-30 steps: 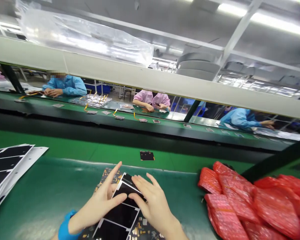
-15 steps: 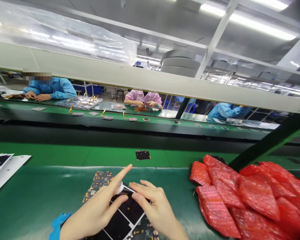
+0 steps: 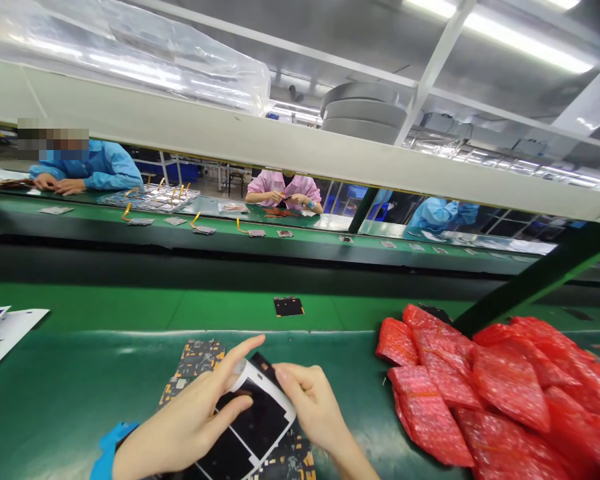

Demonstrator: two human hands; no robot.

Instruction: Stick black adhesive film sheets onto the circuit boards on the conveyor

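Observation:
My left hand, with a blue band at the wrist, grips a white backing sheet of black adhesive stickers between thumb and fingers. The sheet's far edge curls upward. At that edge my right hand pinches a small black sticker between thumb and forefinger; it stands partly off the backing, and whether it still clings there I cannot tell. Under the sheet and my hands lies a panel of dark circuit boards with gold and silver parts, mostly covered.
Red bubble-wrap packets are heaped on the right beside a slanted green post. More sticker sheets lie at far left. One board rests on the green belt. Co-workers sit across the line; another person's fingers show at the right edge.
My right hand has drawn up a black sticker at the sheet's far edge, and more of the white backing shows. My left hand keeps its grip. The view has shifted slightly.

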